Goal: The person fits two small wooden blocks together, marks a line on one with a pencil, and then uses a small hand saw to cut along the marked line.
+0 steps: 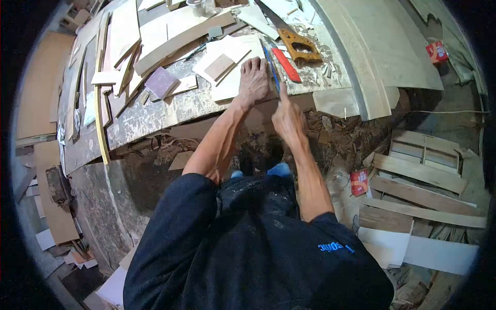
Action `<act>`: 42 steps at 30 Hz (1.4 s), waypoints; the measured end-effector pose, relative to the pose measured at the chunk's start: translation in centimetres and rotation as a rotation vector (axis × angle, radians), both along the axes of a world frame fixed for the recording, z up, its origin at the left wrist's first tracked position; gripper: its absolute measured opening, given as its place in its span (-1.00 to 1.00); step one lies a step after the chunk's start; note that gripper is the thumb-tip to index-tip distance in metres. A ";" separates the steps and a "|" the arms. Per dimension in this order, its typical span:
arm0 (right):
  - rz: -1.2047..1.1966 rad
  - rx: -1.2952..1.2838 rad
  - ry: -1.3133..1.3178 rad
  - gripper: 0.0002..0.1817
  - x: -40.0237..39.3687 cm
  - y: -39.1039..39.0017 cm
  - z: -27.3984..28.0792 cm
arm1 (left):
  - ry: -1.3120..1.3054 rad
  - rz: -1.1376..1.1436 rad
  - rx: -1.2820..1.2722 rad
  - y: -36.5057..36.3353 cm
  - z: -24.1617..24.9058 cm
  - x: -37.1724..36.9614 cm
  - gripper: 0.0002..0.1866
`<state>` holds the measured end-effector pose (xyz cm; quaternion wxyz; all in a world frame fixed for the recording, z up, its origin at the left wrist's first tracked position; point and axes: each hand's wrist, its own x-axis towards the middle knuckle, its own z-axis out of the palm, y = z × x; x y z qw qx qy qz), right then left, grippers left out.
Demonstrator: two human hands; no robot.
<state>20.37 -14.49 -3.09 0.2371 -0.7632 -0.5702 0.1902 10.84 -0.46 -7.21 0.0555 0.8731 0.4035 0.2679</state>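
Note:
My left hand (pixel 254 81) presses down on a pale board (pixel 227 92) at the front edge of the workbench, its fingers bent and close together. Just to the right, my right hand (pixel 288 121) is closed, with the index finger stretched forward. A slim blue tool (pixel 272 67) runs from that hand along the board's right side; its exact kind is hard to make out. A small wooden block (pixel 219 67) lies on the board, left of my left hand. Beyond my right hand are a red flat-handled piece (pixel 285 64) and a handsaw with a yellow-brown handle (pixel 299 46).
The worn workbench (pixel 150 118) carries several boards and offcuts, a purple block (pixel 161 82) and a white cup (pixel 197 7). Large curved sheets (pixel 377 46) stand at the right. Stacked wooden pieces (pixel 423 173) and a red packet (pixel 359 183) lie low on the right.

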 end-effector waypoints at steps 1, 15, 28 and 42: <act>0.055 0.114 -0.045 -0.28 1.2 2.2 -5.5 | 0.005 -0.002 -0.015 0.1 0.0 0.1 -0.46; 0.037 0.026 -0.117 -0.24 0.7 0.5 -2.8 | -0.013 0.046 -0.088 -0.8 1.1 0.2 -0.47; -0.054 -0.113 0.060 -0.24 -0.8 -1.8 2.7 | -0.007 0.025 -0.071 -0.7 1.2 0.1 -0.43; -0.040 -0.133 0.062 -0.22 -0.5 -3.8 2.7 | -0.065 0.046 0.054 -0.5 0.5 0.4 -0.60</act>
